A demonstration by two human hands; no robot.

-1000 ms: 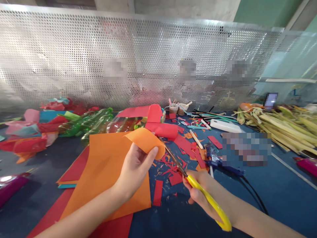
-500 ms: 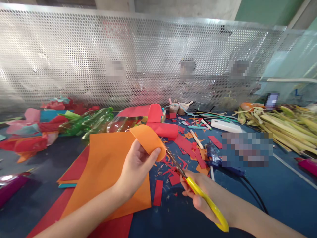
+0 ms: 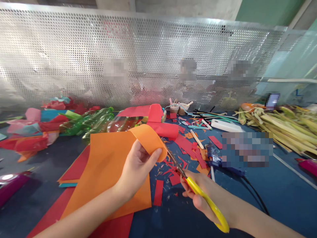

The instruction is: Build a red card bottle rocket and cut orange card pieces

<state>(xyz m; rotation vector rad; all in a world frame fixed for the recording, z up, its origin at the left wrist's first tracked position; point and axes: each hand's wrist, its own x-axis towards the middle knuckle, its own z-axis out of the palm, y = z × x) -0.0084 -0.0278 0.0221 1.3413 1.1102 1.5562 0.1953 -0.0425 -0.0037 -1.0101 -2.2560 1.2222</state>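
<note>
My left hand [image 3: 138,165] pinches a curled strip of orange paper [image 3: 146,136] between thumb and fingers. In my right hand [image 3: 201,191] is a pair of scissors [image 3: 198,190] with yellow handles, its fingers wrapped round them. The scissor blades point up and left, their tips at the right edge of the orange strip. Whether the blades are apart is hard to see. Beneath my left hand lies a large orange sheet [image 3: 109,165], on top of red sheets [image 3: 52,211]. Behind the strip are rolled and folded red paper pieces [image 3: 163,129].
Red and orange scraps [image 3: 184,147] litter the blue table [image 3: 284,198]. Green plastic bottles [image 3: 99,122] and crumpled coloured paper [image 3: 29,142] lie at left. A blue glue gun [image 3: 218,160], a white box-like object [image 3: 226,125] and dried husks [image 3: 279,129] are at right. A perforated panel [image 3: 158,49] stands behind.
Hardly anything differs. The orange strip and my left hand have shifted very slightly to the right; my right hand keeps the scissors in the same place.
</note>
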